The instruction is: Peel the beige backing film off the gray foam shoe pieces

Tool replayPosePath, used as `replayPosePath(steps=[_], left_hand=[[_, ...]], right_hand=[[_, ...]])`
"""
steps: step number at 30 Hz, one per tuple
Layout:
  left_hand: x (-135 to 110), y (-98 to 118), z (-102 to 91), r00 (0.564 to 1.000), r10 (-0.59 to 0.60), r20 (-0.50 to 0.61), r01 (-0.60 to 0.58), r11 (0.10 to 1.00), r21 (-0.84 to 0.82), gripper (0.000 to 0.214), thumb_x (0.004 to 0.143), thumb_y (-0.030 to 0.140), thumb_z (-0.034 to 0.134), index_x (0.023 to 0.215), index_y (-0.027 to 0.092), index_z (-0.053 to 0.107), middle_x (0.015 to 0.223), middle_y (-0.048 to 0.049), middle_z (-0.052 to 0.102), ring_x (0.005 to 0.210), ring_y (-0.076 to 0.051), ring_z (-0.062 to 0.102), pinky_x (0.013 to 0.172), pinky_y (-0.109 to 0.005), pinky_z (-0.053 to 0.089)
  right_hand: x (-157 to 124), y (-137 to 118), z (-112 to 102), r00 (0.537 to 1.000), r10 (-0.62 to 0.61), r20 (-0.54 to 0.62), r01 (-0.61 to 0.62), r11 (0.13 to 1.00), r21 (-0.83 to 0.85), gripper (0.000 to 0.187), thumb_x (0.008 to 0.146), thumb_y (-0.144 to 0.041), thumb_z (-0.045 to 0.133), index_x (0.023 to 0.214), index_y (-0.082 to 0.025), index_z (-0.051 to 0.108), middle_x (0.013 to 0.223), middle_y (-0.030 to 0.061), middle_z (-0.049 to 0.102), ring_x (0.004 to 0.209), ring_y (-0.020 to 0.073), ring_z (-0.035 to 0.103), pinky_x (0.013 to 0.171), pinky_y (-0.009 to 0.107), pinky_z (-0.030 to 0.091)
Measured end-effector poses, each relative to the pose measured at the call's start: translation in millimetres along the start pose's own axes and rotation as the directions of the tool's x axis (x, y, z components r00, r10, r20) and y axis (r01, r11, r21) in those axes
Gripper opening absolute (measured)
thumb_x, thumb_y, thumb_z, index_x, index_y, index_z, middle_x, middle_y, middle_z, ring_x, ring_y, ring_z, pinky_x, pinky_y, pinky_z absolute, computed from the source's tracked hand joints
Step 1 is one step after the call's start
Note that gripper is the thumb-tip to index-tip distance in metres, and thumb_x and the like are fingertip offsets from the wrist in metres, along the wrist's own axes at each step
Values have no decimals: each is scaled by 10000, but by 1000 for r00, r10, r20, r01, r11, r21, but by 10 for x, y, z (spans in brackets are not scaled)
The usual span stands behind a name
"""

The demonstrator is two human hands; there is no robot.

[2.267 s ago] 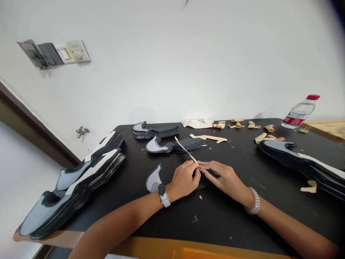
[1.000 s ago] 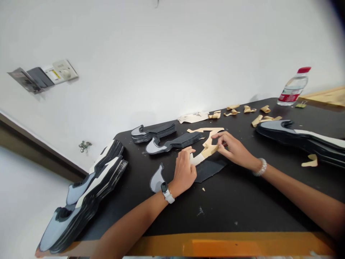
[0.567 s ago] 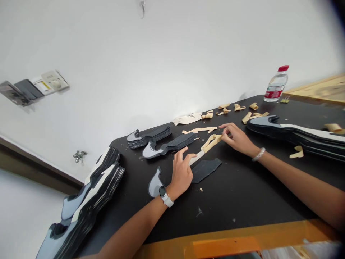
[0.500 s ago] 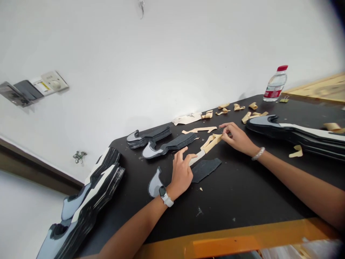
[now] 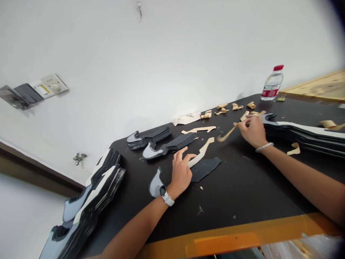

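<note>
My left hand [image 5: 182, 173] rests on a dark, flat cut piece [image 5: 205, 169], fingers apart and pressing down. Its grey curved end [image 5: 155, 184] shows left of the wrist. A cream strip [image 5: 203, 153] lies along its upper edge, running out from under my fingertips. In my right hand [image 5: 253, 131], closed in a pinch, is a thin tan strip of backing paper [image 5: 228, 135], its curled free end hanging to the left, apart from the cream strip. Motion blurs it a little.
Stacked dark pieces stand behind my left hand [image 5: 172, 142], at the left edge [image 5: 94, 201] and at right [image 5: 304, 135]. Curled paper scraps [image 5: 234, 107] and a cream sheet [image 5: 186, 118] lie along the wall. A water bottle [image 5: 272, 86] stands at the back right.
My right hand has moved right, carrying the tan backing strip off the cream strip, whose pale surface now shows along its length. My left hand has stayed in place.
</note>
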State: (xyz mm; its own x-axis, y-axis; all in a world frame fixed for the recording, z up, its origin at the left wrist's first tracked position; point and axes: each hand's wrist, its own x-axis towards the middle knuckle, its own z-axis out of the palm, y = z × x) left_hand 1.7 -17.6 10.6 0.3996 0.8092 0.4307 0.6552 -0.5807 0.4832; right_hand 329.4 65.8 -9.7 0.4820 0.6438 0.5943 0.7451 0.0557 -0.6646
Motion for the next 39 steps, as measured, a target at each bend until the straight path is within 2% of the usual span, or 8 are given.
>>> replayPosePath(steps=[3, 7, 13, 17, 21, 27, 32, 39], left_hand=[[7, -31, 11, 999, -5, 37, 6, 1000, -28, 671, 640, -64, 317, 1165, 272, 565, 1362, -19, 419, 1269, -204, 338, 1053, -420, 302], [9, -61, 37, 995, 12, 100, -8, 999, -43, 661, 658, -52, 312, 1168, 277, 573, 1335, 1, 472, 1280, -203, 322, 1046, -434, 308], [3, -50, 37, 982, 70, 175, -63, 997, -46, 584, 664, -42, 323, 1042, 270, 641, 1303, 42, 518, 1289, -201, 304, 1060, -432, 288], [7, -36, 25, 979, 109, 173, -98, 992, -74, 534, 710, -31, 324, 1011, 260, 654, 1270, 32, 546, 1281, -195, 322, 1067, -414, 286], [6, 8, -12, 983, 132, 127, -107, 976, -190, 420, 823, 71, 363, 1116, 250, 604, 1262, -7, 553, 1262, -191, 365, 1072, -393, 292], [3, 28, -60, 998, 17, 54, 9, 888, -461, 525, 933, 298, 345, 1429, 192, 208, 1340, -97, 474, 1239, -193, 427, 1070, -379, 299], [8, -17, -47, 997, 25, 75, 9, 904, -427, 443, 958, 361, 221, 1238, 167, 504, 1209, -98, 562, 1126, -207, 503, 1020, -360, 358], [49, -3, -75, 994, 44, 96, 15, 842, -539, 406, 936, 261, 246, 1167, 162, 564, 1230, -73, 566, 1145, -204, 493, 1026, -358, 357]], right_hand=[[26, 54, -27, 992, 20, -123, -17, 1000, 26, 96, 750, -192, 561, 800, -199, 480, 1017, 191, 553, 1002, 256, 507, 845, 375, 395], [-152, -246, 3, 936, -352, -11, 352, 936, 12, 146, 804, -209, 521, 940, -176, 562, 1150, 172, 544, 1088, 278, 500, 943, 432, 365], [-605, -876, 67, 537, -734, 416, 686, 667, 291, 283, 836, -281, 525, 1109, -250, 594, 1231, 74, 582, 1165, 267, 494, 975, 486, 362], [-730, -969, 111, 422, -762, 491, 718, 612, 332, 211, 877, -270, 468, 1030, -247, 612, 1133, 60, 640, 1128, 239, 530, 1008, 496, 327], [-713, -938, 116, 460, -726, 511, 656, 666, 355, 182, 898, -284, 448, 973, -247, 609, 946, 41, 684, 911, 206, 621, 988, 480, 352], [-795, -1024, 53, 653, -583, 484, 437, 812, 388, 192, 888, -360, 467, 1007, -227, 538, 852, 65, 665, 776, 217, 622, 711, 368, 489], [-943, -1152, 46, 695, -492, 524, 219, 840, 497, 184, 911, -397, 431, 969, -228, 474, 783, 28, 627, 661, 167, 589, 584, 283, 460], [-896, -1102, 145, 770, -393, 502, 149, 877, 457, 227, 893, -442, 450, 936, -226, 508, 729, 23, 632, 657, 178, 596, 577, 299, 468]])
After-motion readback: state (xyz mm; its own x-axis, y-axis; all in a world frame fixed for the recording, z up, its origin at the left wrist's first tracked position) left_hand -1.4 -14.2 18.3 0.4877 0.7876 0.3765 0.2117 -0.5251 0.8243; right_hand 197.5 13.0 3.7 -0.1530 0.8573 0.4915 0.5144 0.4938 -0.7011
